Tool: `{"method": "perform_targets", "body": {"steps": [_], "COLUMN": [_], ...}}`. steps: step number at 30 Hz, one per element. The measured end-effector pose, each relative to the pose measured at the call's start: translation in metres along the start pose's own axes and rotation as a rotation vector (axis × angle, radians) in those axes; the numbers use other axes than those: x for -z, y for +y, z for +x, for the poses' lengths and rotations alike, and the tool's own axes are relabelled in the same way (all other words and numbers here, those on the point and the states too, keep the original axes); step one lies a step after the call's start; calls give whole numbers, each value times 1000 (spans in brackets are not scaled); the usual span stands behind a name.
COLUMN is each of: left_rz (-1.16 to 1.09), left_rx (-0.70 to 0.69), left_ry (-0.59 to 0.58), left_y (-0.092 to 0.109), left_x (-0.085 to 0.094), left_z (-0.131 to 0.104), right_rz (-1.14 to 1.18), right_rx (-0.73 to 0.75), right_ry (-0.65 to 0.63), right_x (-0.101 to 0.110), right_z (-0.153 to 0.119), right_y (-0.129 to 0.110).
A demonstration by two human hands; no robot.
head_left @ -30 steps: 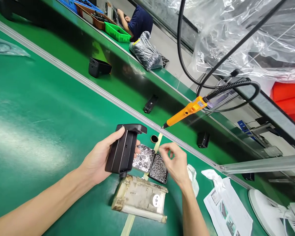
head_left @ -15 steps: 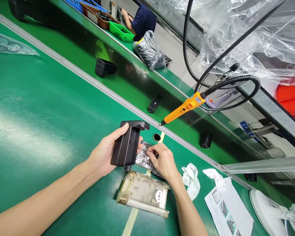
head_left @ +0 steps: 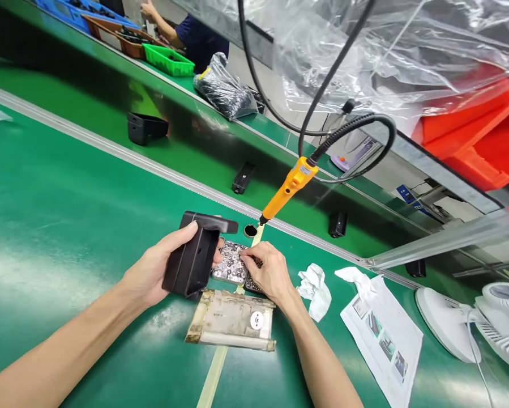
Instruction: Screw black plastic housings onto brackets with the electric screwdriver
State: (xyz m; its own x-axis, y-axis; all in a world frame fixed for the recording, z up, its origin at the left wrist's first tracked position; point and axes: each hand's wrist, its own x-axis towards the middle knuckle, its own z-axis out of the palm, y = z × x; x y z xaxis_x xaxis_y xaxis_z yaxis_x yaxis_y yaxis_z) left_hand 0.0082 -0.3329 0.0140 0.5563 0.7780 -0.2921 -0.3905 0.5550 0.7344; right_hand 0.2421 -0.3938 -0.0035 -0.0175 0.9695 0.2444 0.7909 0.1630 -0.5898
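Tape, pale yellow, crosses the green worktop and meets a worn, brownish block bearing a round white sticker. Just beyond the block, on the left, the left hand holds a black housing aloft and tilted, its open hollow facing right; the fingers are clamped on it, with the thumb across its upper near side and fingertips showing past its far right side. The right hand reaches over two adjoining trays: the metal-piece tray, with its loose shiny pieces, and the dark tray, partly hidden by the hand. Its thumb and forefinger are together at the tips, above the right part of the metal-piece tray and to the right of the housing, apart from it; whether a piece lies between them cannot be told. To the right are crumpled white tissue, printed sheets and a white fan. Beyond the trays, a round dark-topped item lies near the tip of a hanging orange screwdriver. Past the metal rail rest further black parts; farther off are a green basket and a person in dark blue.
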Motion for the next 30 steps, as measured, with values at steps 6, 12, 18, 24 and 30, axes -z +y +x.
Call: {"method": "perform_targets", "body": {"steps": [6,12,18,24,30], "left_rz": [527,895,1086,1310,1356], "left_rx": [-228,-362,-419,-584,-636], "left_ry": [-43,-200,-301,-444,-501], "left_y": [4,-10,-15,-33,-50], "left_x": [-40,-89,-70,-44,-35], "left_z": [-18,-29,-39,-45,-39], "right_rz": [295,333,449,329,220], "right_rx": [-50,29,-37,43,133], "right_ry": [132,17,224,168,46], "right_x": [49,74,54,42,38], "right_z": [-38,-75,-111,-143,-153], "right_y": [-21,-46,-19,-3,7]}}
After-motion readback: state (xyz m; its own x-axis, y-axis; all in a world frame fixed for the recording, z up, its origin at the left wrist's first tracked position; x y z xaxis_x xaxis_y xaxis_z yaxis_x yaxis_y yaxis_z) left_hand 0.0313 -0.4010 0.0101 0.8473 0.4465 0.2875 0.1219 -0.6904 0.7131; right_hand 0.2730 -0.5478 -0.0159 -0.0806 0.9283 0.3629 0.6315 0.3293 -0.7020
